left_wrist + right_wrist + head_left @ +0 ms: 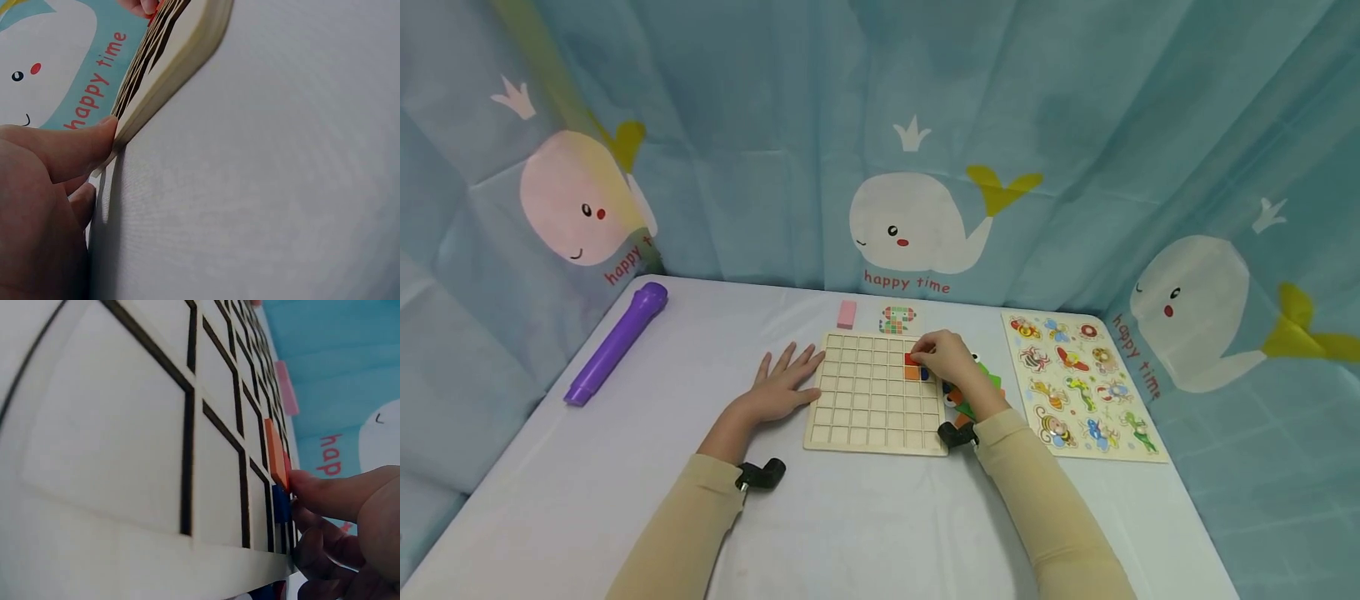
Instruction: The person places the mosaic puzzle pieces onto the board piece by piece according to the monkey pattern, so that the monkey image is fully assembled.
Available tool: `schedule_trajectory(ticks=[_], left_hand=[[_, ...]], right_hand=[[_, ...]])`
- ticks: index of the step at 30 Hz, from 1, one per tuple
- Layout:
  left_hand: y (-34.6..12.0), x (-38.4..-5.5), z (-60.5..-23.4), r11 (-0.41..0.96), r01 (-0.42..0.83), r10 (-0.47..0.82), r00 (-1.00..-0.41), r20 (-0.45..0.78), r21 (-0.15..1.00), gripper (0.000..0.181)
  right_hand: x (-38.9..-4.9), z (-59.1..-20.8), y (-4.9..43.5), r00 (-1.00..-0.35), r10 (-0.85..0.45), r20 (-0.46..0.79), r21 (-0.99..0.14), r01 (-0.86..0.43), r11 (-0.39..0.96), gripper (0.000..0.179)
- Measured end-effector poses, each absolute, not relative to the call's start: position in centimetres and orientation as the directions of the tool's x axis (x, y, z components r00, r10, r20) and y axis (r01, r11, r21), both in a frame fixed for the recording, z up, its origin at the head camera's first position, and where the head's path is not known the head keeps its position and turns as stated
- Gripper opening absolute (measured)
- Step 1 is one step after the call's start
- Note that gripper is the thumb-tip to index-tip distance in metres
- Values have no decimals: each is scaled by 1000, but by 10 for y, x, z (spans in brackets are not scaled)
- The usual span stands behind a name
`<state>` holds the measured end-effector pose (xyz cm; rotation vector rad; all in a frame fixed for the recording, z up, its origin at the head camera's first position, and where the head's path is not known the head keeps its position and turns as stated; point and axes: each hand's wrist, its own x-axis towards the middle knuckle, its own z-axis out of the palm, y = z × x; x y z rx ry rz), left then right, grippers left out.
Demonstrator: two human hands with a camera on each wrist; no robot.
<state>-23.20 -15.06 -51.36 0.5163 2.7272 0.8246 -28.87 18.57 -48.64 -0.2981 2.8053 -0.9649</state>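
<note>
A wooden grid board (865, 400) lies on the white table in front of me. With fingers spread, my left hand (775, 390) lies along the board's left side, its thumb (103, 140) touching the edge. My right hand (947, 358) is over the board's upper right part, thumb and curled fingers pinching a red square tile (909, 359) at a cell. Just below it sits an orange tile (912, 373), with a dark blue tile (925, 375) to the right, partly under the hand. In the right wrist view the thumb covers part of the red tile.
Loose coloured pieces (995, 380) lie right of the board, partly behind my right forearm. Behind the board are a pink block (846, 314) and a pattern card (897, 319). An insect puzzle board (1037, 375) lies at right, a purple microphone-shaped tube (617, 343) at left.
</note>
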Motion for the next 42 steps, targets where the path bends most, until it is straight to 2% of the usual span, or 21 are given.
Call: schedule_trajectory(ticks=[14, 29, 33, 42], left_hand=[[-150, -232, -513, 779, 265, 400, -908, -126, 568, 72], [-150, -233, -515, 785, 259, 395, -909, -132, 562, 73], [-151, -233, -516, 788, 256, 392, -910, -135, 560, 73], [-151, -233, -514, 777, 253, 396, -908, -136, 577, 72]], right_hand=[[-270, -480, 214, -976, -206, -71, -638, -114, 762, 14], [-253, -483, 237, -985, -142, -101, -534, -67, 843, 25], [-253, -485, 237, -988, -128, -90, -525, -62, 849, 23], [-258, -484, 241, -987, -131, -88, -592, -54, 804, 21]])
